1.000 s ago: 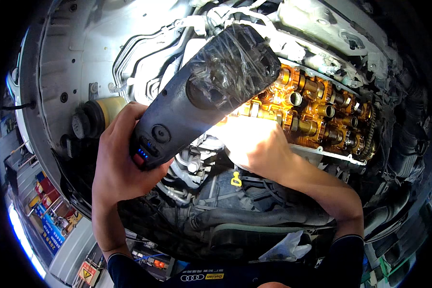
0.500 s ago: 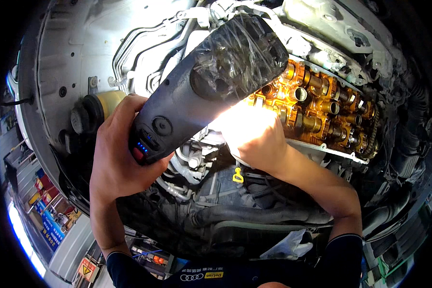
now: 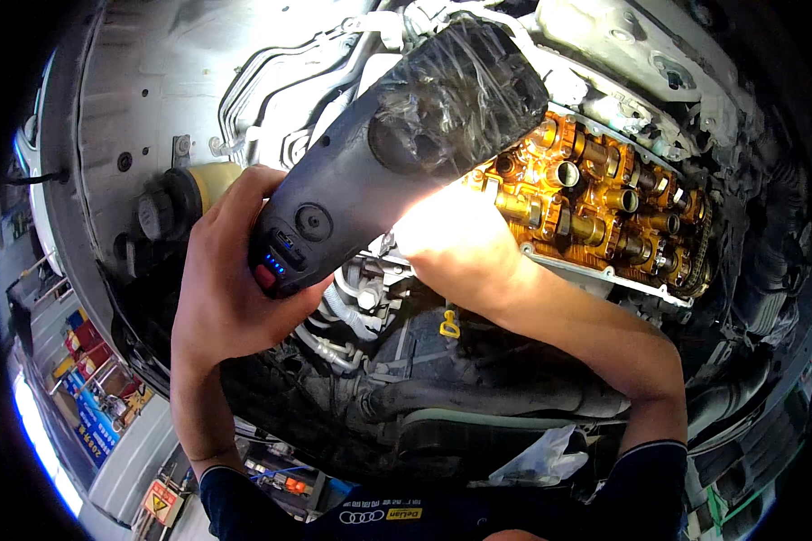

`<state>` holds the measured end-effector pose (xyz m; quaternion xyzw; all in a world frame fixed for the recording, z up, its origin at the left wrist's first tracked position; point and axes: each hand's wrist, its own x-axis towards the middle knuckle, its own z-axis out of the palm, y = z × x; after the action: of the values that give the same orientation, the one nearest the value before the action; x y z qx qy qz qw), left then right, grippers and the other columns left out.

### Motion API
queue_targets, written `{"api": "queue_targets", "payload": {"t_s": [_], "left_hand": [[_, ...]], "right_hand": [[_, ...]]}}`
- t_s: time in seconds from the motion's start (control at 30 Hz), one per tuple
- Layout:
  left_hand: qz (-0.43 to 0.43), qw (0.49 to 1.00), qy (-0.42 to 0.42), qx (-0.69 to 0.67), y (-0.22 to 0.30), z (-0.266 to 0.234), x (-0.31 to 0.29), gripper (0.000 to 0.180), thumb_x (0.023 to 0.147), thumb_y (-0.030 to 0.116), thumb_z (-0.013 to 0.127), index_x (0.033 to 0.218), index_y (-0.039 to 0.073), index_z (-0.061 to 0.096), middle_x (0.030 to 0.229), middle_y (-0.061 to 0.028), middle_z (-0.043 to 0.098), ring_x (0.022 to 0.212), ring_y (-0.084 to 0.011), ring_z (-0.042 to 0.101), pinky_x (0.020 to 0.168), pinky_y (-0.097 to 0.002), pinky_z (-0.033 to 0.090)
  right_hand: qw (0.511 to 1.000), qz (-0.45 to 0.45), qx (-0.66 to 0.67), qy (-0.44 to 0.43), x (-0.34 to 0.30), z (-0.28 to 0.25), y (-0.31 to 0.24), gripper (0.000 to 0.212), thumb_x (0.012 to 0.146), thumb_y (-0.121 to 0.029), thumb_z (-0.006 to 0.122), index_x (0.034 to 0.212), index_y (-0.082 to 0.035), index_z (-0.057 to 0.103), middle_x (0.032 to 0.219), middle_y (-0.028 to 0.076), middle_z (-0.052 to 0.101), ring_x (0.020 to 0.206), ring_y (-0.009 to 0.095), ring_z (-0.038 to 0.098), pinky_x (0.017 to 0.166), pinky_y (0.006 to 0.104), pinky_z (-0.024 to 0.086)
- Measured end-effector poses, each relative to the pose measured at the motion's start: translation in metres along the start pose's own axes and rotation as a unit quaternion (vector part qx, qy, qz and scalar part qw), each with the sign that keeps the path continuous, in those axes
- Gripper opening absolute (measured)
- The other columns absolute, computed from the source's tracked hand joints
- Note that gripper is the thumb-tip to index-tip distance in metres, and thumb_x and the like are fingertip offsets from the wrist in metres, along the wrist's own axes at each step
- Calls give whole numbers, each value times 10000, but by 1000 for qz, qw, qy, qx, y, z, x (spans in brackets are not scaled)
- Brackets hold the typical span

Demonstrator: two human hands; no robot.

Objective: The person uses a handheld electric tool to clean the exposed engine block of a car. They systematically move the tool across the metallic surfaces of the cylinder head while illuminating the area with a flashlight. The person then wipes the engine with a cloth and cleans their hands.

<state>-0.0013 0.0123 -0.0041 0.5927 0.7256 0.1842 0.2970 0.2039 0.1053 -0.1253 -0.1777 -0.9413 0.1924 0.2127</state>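
Note:
My left hand [image 3: 221,288] grips the lower end of a black work light [image 3: 338,185], thumb and fingers wrapped round its body. Crinkled clear film covers the light's far end; blue indicator dots and a red button show near my thumb. The lit side faces away, down into the engine bay. Beneath it, my right hand [image 3: 451,230] reaches in beside the opened cylinder head [image 3: 595,194], whose camshafts and caps are coated in amber oil. Glare washes out that hand, and the light hides its fingers, so whatever they touch cannot be seen.
A yellow dipstick handle [image 3: 448,325] stands below my right forearm. Left of my left hand is a reservoir with a black cap [image 3: 156,215]. Hoses and a thick black pipe [image 3: 505,403] cross the near side. A clear plastic bag [image 3: 541,460] lies at the front edge.
My right hand has slid farther forward and slightly left under the work light. The light in my left hand has shifted slightly right, still held at the same slant.

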Motion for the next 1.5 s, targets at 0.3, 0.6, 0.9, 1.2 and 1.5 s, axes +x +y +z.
{"api": "queue_targets", "payload": {"t_s": [0.3,0.6,0.9,1.2,1.5], "left_hand": [[-21,1000,-5,-5,-1,2,1,699,644,98,864,1267,-16,567,994,-124,638,908,-204,627,879,-336,506],[-8,1000,-5,-5,-2,2,2,671,655,99,851,1259,-8,580,1006,-114,648,921,-184,621,889,-332,503],[-12,1000,-4,-6,-1,1,2,708,654,109,865,1282,-27,567,1027,-136,657,941,-202,638,910,-336,506],[17,1000,-1,20,-4,-1,0,754,649,109,871,1317,-40,554,1057,-152,655,975,-204,637,921,-329,501],[-8,1000,-17,-8,-3,0,3,728,655,97,862,1305,-34,562,1050,-123,654,967,-181,627,923,-315,496]], "right_hand": [[991,2,126,37,-17,-4,14,113,669,-102,667,759,-36,689,842,132,679,893,301,694,799,423,578],[995,10,97,-17,-20,-10,20,113,689,-85,665,788,-43,699,825,123,680,832,294,694,769,406,572],[996,-19,79,27,-14,-3,19,60,695,-102,668,727,-53,683,824,106,656,816,270,682,736,401,548],[999,-15,19,-43,-1,-6,9,116,727,-135,670,802,-55,708,830,102,661,808,253,650,765,429,504],[992,-83,-43,-81,1,-20,9,194,683,-165,677,801,-24,739,809,112,687,829,256,668,813,395,537]]}}
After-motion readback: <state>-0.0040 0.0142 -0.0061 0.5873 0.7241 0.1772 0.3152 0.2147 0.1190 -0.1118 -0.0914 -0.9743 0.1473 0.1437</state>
